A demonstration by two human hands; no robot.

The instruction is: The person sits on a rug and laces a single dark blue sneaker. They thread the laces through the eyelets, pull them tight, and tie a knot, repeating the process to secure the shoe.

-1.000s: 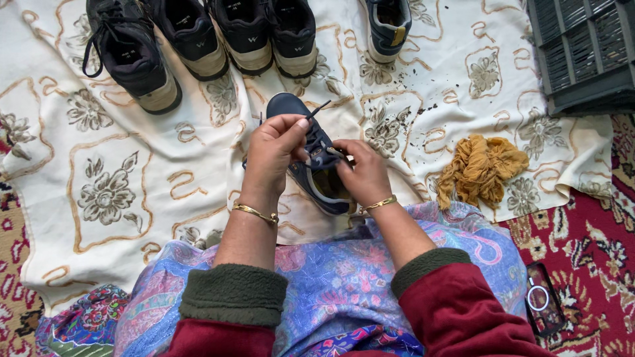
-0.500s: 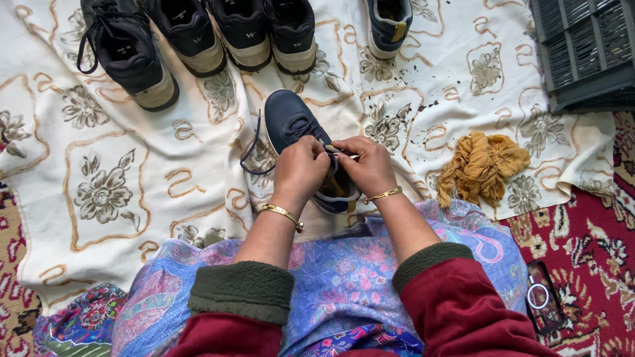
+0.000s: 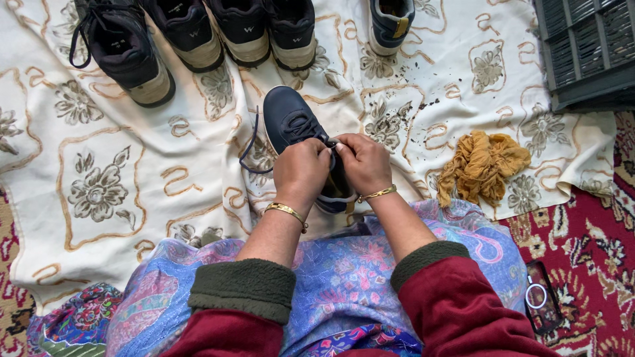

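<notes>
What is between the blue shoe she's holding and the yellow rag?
In the head view, only the white patterned cloth, sprinkled with dark crumbs of dirt, lies between the blue shoe and the yellow rag.

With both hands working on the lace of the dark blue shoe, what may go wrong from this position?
1. The loose end of the lace loops out onto the cloth; it might slip back out of an eyelet if pulled unevenly.
2. Dark crumbs of dirt lie close to the shoe; the left hand or right hand could smear them over the pale cloth.
3. The phone lies on the carpet beside the person's knee and may get knocked.
</notes>
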